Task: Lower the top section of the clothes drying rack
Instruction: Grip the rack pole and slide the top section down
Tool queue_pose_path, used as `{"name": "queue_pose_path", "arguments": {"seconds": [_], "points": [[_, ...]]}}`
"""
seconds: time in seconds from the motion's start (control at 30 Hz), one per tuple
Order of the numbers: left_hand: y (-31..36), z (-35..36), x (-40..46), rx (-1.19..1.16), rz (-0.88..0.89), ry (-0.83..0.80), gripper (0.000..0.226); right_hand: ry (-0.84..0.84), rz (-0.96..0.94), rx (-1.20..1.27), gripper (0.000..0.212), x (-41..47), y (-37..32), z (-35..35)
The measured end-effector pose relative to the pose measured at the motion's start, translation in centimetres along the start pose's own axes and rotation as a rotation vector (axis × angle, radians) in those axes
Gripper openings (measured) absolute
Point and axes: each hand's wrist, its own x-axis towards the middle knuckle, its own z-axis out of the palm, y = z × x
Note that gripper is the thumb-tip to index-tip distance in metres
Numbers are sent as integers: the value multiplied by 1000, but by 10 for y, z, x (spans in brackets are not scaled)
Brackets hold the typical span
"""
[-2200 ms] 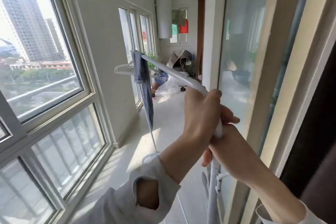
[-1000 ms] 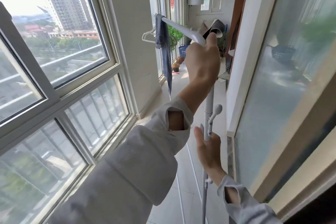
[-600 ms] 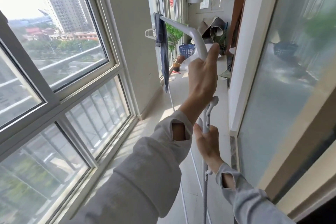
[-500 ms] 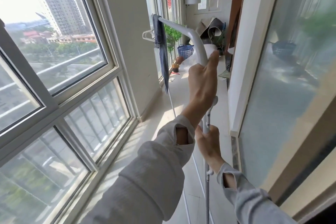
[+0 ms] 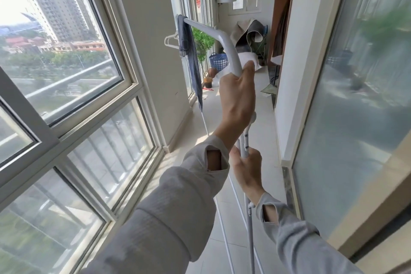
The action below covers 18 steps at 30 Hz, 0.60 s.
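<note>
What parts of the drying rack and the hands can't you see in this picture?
Head view, the only one:
- The pole where the top bar slides in: covered by the left hand.
- The catch on the pole: hidden under the right hand.
- The rack's feet: cut off by the bottom edge.
- The far end of the bar: behind the hanging blue cloth.
- The room behind the frosted glass: blurred.

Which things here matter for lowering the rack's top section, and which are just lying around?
In use: white metal drying rack, left hand on its curved top bar, right hand on the upright pole.

Lying about: dark blue cloth, white hanger, blue plastic basket.
</note>
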Motion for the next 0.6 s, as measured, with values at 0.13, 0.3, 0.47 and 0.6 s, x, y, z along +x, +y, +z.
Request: {"name": "queue_pose_path", "arguments": {"seconds": [0.13, 0.3, 0.47, 0.6], "points": [[-7, 3, 19, 16, -7, 9, 50, 0, 19, 27, 38, 16, 2, 8], [-14, 24, 34, 37, -15, 28, 51, -4, 31, 67, 38, 38, 6, 4], [-22, 42, 52, 66, -27, 39, 51, -47, 27, 67, 40, 65, 15, 0], [-29, 54, 74, 79, -21, 101, 47, -33, 22, 61, 38, 92, 26, 5]]}}
